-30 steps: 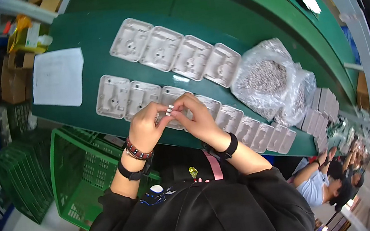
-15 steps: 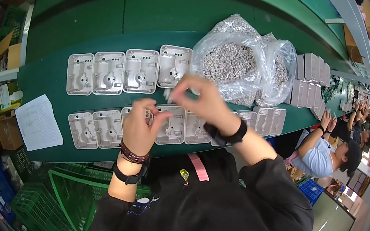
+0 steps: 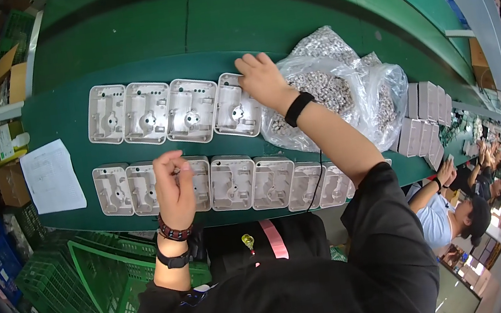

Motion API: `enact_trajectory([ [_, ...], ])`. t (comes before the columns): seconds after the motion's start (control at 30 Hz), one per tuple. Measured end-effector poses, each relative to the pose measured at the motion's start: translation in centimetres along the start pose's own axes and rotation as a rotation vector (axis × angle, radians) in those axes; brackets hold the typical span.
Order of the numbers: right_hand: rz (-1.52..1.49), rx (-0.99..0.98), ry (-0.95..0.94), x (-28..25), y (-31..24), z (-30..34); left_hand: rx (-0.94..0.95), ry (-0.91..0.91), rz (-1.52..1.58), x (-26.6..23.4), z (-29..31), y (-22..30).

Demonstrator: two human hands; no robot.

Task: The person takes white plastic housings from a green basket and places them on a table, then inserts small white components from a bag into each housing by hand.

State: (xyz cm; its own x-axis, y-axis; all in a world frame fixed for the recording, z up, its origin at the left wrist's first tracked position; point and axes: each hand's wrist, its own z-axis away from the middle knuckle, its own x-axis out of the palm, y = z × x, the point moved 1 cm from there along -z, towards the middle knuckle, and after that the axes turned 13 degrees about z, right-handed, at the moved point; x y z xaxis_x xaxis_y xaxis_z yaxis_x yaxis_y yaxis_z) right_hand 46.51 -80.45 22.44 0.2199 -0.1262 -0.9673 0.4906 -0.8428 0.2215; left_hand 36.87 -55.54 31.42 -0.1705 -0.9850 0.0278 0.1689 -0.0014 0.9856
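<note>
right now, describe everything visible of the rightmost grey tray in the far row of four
The grey tray looks like metal or plastic: rectangular, rounded corners, raised walls, a dark hole in its floor. It lies open side up on the green table, close beside another tray. The right hand partly covers it; contact is unclear.

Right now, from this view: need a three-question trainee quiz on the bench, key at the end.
1. Count: how many open gray trays are in the far row, left of the plastic bags?

2. True or false: the paper sheet lies to the right of the trays.

3. Pick one: which is closer to the bags? A) left hand B) right hand C) both equally close

Key:
1. Four.
2. False; it lies to their left.
3. B; it is at the rightmost tray of the far row, beside the bags.
</note>
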Motion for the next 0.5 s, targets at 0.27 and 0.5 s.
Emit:
enact_trajectory([
  [0.27, 0.057, 0.089, -0.059, 0.4, -0.6, 1.4, -0.058, -0.093, 0.329, -0.7, -0.7, -1.6],
  [0.5, -0.539, 0.310, 0.256, -11.6, -6.6, 1.0, -0.191, -0.104, 0.610, -0.1, -1.1, 0.0],
])
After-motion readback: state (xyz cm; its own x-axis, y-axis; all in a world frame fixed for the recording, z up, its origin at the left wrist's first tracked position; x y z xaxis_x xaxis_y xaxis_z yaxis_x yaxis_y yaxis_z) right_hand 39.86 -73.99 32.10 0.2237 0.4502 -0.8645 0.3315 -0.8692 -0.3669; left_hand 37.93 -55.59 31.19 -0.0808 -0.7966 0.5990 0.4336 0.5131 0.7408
